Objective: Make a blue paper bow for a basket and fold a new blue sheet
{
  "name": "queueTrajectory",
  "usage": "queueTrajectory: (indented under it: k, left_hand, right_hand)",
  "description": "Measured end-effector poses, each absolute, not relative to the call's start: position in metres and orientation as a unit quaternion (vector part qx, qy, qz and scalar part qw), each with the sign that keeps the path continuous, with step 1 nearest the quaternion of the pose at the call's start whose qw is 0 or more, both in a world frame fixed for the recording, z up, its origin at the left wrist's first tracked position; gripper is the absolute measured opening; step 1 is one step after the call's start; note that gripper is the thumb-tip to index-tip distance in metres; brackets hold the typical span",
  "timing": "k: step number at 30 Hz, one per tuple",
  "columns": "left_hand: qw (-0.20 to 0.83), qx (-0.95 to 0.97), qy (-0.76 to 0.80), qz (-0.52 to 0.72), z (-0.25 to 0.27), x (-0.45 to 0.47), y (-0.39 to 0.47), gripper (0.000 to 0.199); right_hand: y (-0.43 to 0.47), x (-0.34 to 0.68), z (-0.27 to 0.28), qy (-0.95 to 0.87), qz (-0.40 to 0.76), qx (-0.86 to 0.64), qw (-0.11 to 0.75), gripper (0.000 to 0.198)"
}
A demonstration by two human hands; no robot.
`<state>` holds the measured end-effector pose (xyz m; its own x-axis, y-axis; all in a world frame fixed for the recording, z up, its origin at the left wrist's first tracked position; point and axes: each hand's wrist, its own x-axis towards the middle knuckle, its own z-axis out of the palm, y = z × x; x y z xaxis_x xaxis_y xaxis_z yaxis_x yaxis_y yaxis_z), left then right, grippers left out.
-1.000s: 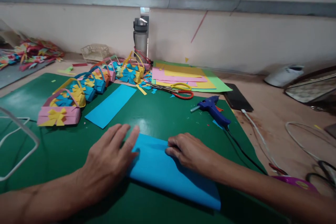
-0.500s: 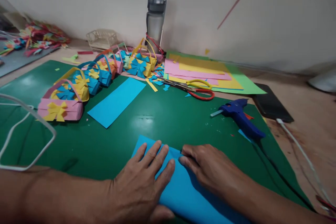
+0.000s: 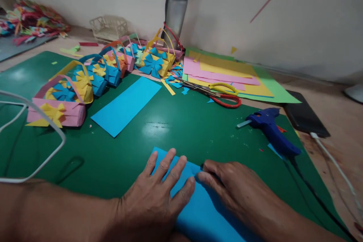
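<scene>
A blue sheet of paper (image 3: pixel 210 208) lies at the front of the green mat (image 3: pixel 176 121), its near end running out of view. My left hand (image 3: pixel 161 193) rests flat on it with the fingers spread. At the sheet's upper right edge, my right hand (image 3: pixel 235 185) pinches the paper between thumb and curled fingers. Beyond both hands lies a separate blue paper strip (image 3: pixel 126 107), touched by neither.
Small paper baskets (image 3: pixel 58 111) with bows line the left. Scissors (image 3: pixel 218 92) lie before stacked coloured paper (image 3: pixel 227 70). A blue glue gun (image 3: pixel 273 128) and a phone (image 3: pixel 306 115) sit right. A bottle (image 3: pixel 176 15) stands behind; a white cable (image 3: pixel 53 128) loops at left.
The camera view has tilted down and shifted slightly, so the surroundings sit differently in frame. Both hands keep nearly the same places on the blue sheet.
</scene>
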<state>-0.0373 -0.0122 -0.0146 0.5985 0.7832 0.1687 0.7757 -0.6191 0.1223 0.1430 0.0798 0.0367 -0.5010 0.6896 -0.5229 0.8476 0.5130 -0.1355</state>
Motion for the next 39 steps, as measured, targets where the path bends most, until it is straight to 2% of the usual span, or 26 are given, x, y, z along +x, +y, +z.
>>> queueTrajectory:
  k: [7, 13, 24, 29, 39]
  left_hand:
    - [-0.051, 0.883, 0.45, 0.124, -0.023, -0.034, -0.013, 0.075]
    - [-0.049, 0.883, 0.452, 0.121, -0.023, -0.034, -0.011, 0.075]
    - [-0.056, 0.88, 0.455, 0.125, -0.025, -0.034, -0.012, 0.079]
    - [-0.037, 0.883, 0.452, 0.12, -0.021, -0.035, -0.011, 0.073]
    - [0.014, 0.89, 0.444, 0.103, -0.017, -0.038, -0.011, 0.075]
  right_hand:
    - [0.082, 0.142, 0.032, 0.839, -0.173, 0.46, 0.235, 0.029]
    - [0.083, 0.142, 0.031, 0.833, -0.175, 0.466, 0.242, 0.03]
    - [0.083, 0.147, 0.025, 0.848, -0.171, 0.46, 0.202, 0.03]
    - [0.082, 0.147, 0.026, 0.862, -0.162, 0.45, 0.167, 0.029]
    - [0.08, 0.143, 0.03, 0.865, -0.156, 0.446, 0.17, 0.029]
